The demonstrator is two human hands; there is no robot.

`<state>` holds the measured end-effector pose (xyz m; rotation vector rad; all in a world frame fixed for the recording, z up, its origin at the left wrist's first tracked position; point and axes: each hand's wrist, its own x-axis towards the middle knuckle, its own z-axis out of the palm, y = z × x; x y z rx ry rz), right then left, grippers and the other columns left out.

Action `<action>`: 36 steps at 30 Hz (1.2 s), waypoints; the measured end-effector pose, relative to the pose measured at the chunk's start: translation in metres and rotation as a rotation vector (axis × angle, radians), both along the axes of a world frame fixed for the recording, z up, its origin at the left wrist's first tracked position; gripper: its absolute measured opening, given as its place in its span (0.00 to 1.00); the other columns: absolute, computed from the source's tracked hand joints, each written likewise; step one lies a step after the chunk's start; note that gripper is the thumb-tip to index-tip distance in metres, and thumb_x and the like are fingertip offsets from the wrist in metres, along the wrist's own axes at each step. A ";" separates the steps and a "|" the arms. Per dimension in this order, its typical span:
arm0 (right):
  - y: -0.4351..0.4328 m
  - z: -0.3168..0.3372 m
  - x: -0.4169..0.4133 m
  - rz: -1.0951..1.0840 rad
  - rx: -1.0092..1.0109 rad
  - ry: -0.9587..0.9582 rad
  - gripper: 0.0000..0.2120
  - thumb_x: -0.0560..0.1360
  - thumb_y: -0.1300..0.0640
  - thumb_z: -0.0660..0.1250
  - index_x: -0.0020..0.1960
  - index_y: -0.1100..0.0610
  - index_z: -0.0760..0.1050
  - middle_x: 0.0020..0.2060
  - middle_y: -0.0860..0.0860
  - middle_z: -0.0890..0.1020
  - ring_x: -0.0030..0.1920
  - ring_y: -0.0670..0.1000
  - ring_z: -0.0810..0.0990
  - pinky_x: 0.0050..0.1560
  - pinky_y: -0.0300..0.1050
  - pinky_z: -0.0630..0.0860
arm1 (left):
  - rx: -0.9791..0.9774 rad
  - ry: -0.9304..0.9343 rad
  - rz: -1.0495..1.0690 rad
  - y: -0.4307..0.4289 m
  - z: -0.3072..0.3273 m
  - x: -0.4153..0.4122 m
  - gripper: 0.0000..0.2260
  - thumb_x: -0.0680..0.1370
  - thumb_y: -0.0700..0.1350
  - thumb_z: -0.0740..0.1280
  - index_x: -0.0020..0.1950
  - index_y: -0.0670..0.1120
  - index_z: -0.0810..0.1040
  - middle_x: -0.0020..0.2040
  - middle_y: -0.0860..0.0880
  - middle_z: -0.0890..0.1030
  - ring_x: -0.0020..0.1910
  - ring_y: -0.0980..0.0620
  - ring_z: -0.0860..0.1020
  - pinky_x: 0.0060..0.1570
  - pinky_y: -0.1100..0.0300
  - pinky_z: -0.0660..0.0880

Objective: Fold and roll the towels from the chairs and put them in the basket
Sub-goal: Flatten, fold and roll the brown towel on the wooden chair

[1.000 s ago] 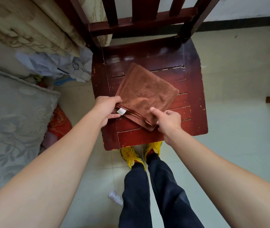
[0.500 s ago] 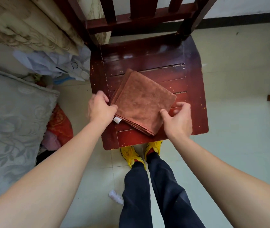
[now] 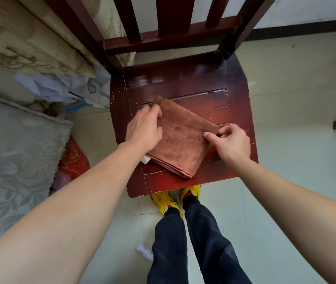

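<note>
**Position.** The brown microfibre towel (image 3: 181, 144) lies on the seat of the dark red wooden chair (image 3: 234, 103), between the two hands. It is folded into a flat square of several layers. The stacked hemmed edges face the person, on the wrist side of both hands. A white label (image 3: 146, 159) sticks out from under the left wrist.

**Hand state.**
- The left hand (image 3: 144, 128) lies on the towel's left edge, with its fingers curled over the cloth near the far corner, gripping it.
- The right hand (image 3: 230, 140) pinches the towel's right corner between its thumb (image 3: 208, 137) and the curled fingers behind it.

**Handling properties (judged).**
- The towel is light and soft, with no stiffness of its own, so any unsupported part will sag and the layers may slide apart.
- The pile should grip skin well, so slipping from the fingers is unlikely.
- The towel is not fragile. The lacquered seat looks smooth, so the cloth may skate on it when pushed.

**Where to take hold.** Grip through all layers at one edge, with both hands spaced along it, and keep the roll tight against the seat. Pinching the top layer alone would open the fold. The basket is not in view.
</note>
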<state>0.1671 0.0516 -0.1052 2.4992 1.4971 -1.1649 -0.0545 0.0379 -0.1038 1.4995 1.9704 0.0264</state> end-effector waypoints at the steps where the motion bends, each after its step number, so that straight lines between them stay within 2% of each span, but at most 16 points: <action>1: 0.003 0.004 0.004 0.116 0.066 -0.053 0.20 0.64 0.39 0.74 0.49 0.48 0.74 0.45 0.46 0.80 0.48 0.50 0.79 0.49 0.51 0.77 | 0.084 0.117 -0.084 0.006 0.003 -0.002 0.21 0.72 0.43 0.71 0.62 0.49 0.70 0.58 0.46 0.72 0.59 0.44 0.71 0.54 0.50 0.70; 3: 0.014 0.009 0.006 0.362 0.162 -0.052 0.29 0.64 0.38 0.73 0.60 0.45 0.69 0.55 0.47 0.75 0.58 0.51 0.74 0.54 0.52 0.75 | 0.179 0.220 -0.285 0.023 0.004 -0.006 0.34 0.68 0.44 0.74 0.72 0.50 0.63 0.70 0.43 0.66 0.68 0.42 0.64 0.63 0.49 0.65; 5: 0.022 0.007 -0.001 0.644 0.148 -0.069 0.40 0.63 0.36 0.73 0.69 0.46 0.62 0.62 0.49 0.73 0.62 0.54 0.71 0.57 0.54 0.72 | 0.092 0.242 -0.514 0.041 0.002 -0.004 0.45 0.66 0.46 0.76 0.77 0.52 0.54 0.76 0.43 0.58 0.75 0.42 0.55 0.69 0.46 0.59; 7: 0.027 0.000 -0.013 0.877 0.079 -0.147 0.43 0.63 0.36 0.73 0.72 0.47 0.59 0.63 0.51 0.73 0.62 0.57 0.71 0.58 0.55 0.69 | -0.004 0.287 -0.658 0.052 -0.001 0.003 0.46 0.67 0.48 0.76 0.77 0.52 0.53 0.74 0.44 0.62 0.75 0.42 0.56 0.70 0.45 0.56; 9: 0.030 -0.002 -0.020 0.988 0.078 -0.220 0.36 0.64 0.41 0.73 0.68 0.50 0.65 0.58 0.53 0.76 0.59 0.58 0.73 0.56 0.55 0.69 | 0.006 0.323 -0.686 0.055 0.001 0.007 0.37 0.67 0.48 0.75 0.72 0.50 0.62 0.66 0.44 0.71 0.68 0.42 0.65 0.67 0.46 0.59; 11: 0.035 0.002 -0.022 1.002 0.222 -0.254 0.25 0.65 0.49 0.73 0.58 0.55 0.71 0.52 0.55 0.77 0.53 0.60 0.74 0.49 0.54 0.70 | 0.088 0.339 -0.653 0.051 0.007 0.006 0.25 0.67 0.45 0.73 0.63 0.46 0.70 0.60 0.44 0.74 0.61 0.42 0.69 0.60 0.48 0.63; 13: 0.037 0.008 -0.020 0.983 0.365 -0.268 0.20 0.63 0.56 0.74 0.51 0.58 0.71 0.47 0.57 0.75 0.48 0.61 0.73 0.41 0.52 0.67 | 0.174 0.340 -0.593 0.041 0.015 0.001 0.20 0.66 0.40 0.73 0.56 0.43 0.73 0.56 0.42 0.74 0.57 0.41 0.70 0.54 0.49 0.66; 15: 0.035 0.014 -0.015 1.019 0.452 -0.289 0.20 0.61 0.58 0.75 0.48 0.58 0.70 0.45 0.57 0.74 0.45 0.61 0.72 0.38 0.50 0.64 | 0.271 0.350 -0.578 0.027 0.018 -0.005 0.21 0.62 0.38 0.74 0.53 0.41 0.73 0.52 0.40 0.74 0.51 0.39 0.72 0.47 0.48 0.68; 18: 0.018 0.021 -0.006 1.140 0.488 -0.300 0.19 0.61 0.57 0.73 0.49 0.58 0.71 0.44 0.57 0.73 0.45 0.60 0.72 0.40 0.52 0.67 | 0.328 0.347 -0.623 -0.002 0.021 -0.007 0.24 0.57 0.36 0.75 0.50 0.41 0.73 0.48 0.40 0.74 0.45 0.40 0.73 0.41 0.49 0.69; 22: -0.020 0.024 0.008 1.239 0.483 -0.274 0.17 0.63 0.56 0.70 0.50 0.58 0.73 0.43 0.56 0.74 0.43 0.60 0.72 0.40 0.53 0.68 | 0.319 0.325 -0.656 -0.041 0.023 -0.005 0.22 0.58 0.35 0.74 0.49 0.41 0.73 0.46 0.41 0.74 0.42 0.41 0.72 0.38 0.50 0.67; 25: -0.050 0.019 0.016 1.262 0.485 -0.221 0.11 0.66 0.59 0.71 0.46 0.57 0.73 0.40 0.54 0.74 0.41 0.58 0.71 0.37 0.52 0.66 | 0.297 0.318 -0.670 -0.065 0.021 0.001 0.21 0.57 0.33 0.72 0.47 0.42 0.71 0.43 0.43 0.73 0.40 0.42 0.72 0.36 0.51 0.66; 31: -0.024 0.022 0.003 1.106 0.565 -0.232 0.13 0.60 0.64 0.69 0.42 0.57 0.70 0.38 0.56 0.73 0.39 0.59 0.71 0.37 0.51 0.63 | 0.337 0.377 -0.532 -0.053 0.023 0.005 0.21 0.55 0.32 0.71 0.45 0.42 0.71 0.41 0.44 0.73 0.39 0.42 0.72 0.36 0.51 0.65; 33: -0.008 0.027 -0.003 1.116 0.603 -0.245 0.10 0.63 0.61 0.67 0.43 0.58 0.71 0.38 0.56 0.73 0.40 0.59 0.70 0.38 0.51 0.61 | 0.346 0.416 -0.488 -0.039 0.027 0.004 0.22 0.55 0.32 0.72 0.46 0.42 0.70 0.42 0.43 0.73 0.40 0.42 0.72 0.36 0.51 0.66; 36: -0.015 0.023 0.002 1.275 0.684 -0.258 0.05 0.71 0.61 0.60 0.46 0.58 0.73 0.39 0.56 0.73 0.41 0.58 0.70 0.40 0.53 0.64 | 0.305 0.431 -0.520 -0.042 0.029 0.005 0.24 0.54 0.36 0.74 0.47 0.41 0.71 0.43 0.43 0.74 0.41 0.42 0.72 0.37 0.51 0.66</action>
